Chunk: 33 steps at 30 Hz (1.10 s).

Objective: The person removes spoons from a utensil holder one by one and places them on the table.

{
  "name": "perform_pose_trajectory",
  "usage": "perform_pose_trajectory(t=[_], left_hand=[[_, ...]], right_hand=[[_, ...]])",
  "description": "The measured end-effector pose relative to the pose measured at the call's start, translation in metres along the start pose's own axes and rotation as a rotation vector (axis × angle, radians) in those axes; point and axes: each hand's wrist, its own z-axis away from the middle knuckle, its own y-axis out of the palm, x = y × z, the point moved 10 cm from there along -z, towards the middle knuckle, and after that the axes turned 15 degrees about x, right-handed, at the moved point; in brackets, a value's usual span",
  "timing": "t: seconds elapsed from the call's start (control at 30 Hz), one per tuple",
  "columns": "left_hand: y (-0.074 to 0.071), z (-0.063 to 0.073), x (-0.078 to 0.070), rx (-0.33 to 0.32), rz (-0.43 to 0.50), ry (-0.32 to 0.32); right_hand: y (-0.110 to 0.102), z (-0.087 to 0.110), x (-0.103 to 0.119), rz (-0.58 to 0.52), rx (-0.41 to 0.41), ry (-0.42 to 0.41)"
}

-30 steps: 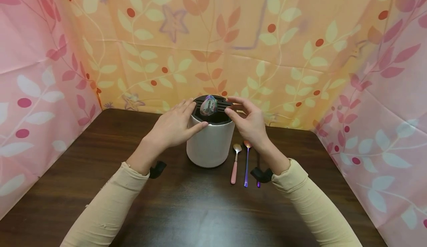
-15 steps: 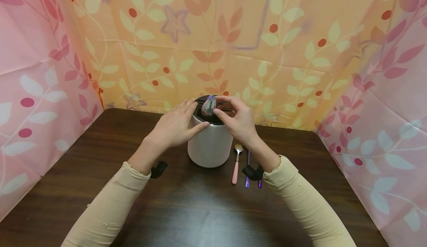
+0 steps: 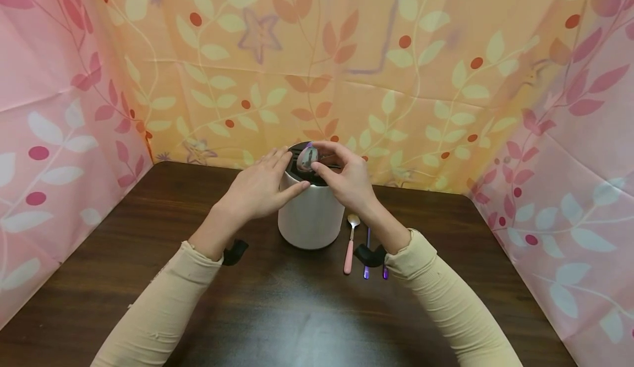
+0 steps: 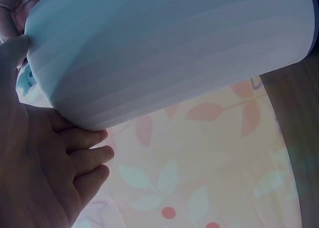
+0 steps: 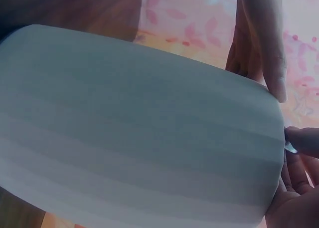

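A white cylindrical utensil holder (image 3: 311, 218) with a black slotted insert stands upright at the back middle of the table. Out of its top rises the shiny, iridescent bowl of a spoon (image 3: 305, 159); the lower part is hidden inside. The right hand (image 3: 350, 179) pinches this spoon at its bowl between thumb and fingers. On the holder's left rim rests the left hand (image 3: 255, 188), its fingers extended and its thumb along the front edge. The left wrist view shows the left fingers (image 4: 89, 160) beside the holder's wall.
Right of the holder lies a spoon with a pink handle (image 3: 349, 257). Two purple handles (image 3: 366, 272) show beside it, partly hidden under the right wrist and its black strap (image 3: 370, 255). Floral cloth (image 3: 317, 59) walls the dark wooden table (image 3: 223, 312) on three sides.
The right hand has moved left from the holder's right rim to the spoon and now pinches it. The left hand has stayed on the rim.
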Motion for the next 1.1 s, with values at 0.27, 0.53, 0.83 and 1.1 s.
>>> perform_pose_trajectory(t=[0.27, 0.53, 0.83, 1.1], left_hand=[[0.0, 0.0, 0.0, 0.003, 0.002, 0.004], [-0.001, 0.001, 0.001, 0.003, 0.001, -0.002], [-0.001, 0.0, 0.002, 0.007, -0.004, -0.006], [0.0, 0.0, 0.003, 0.014, -0.004, -0.008]], right_hand=[[0.001, -0.001, 0.002, -0.094, 0.023, -0.025], [-0.004, 0.0, 0.009, -0.157, -0.005, -0.043], [-0.018, 0.005, 0.02, -0.226, -0.093, -0.075], [-0.025, 0.009, 0.027, -0.232, -0.142, -0.114]])
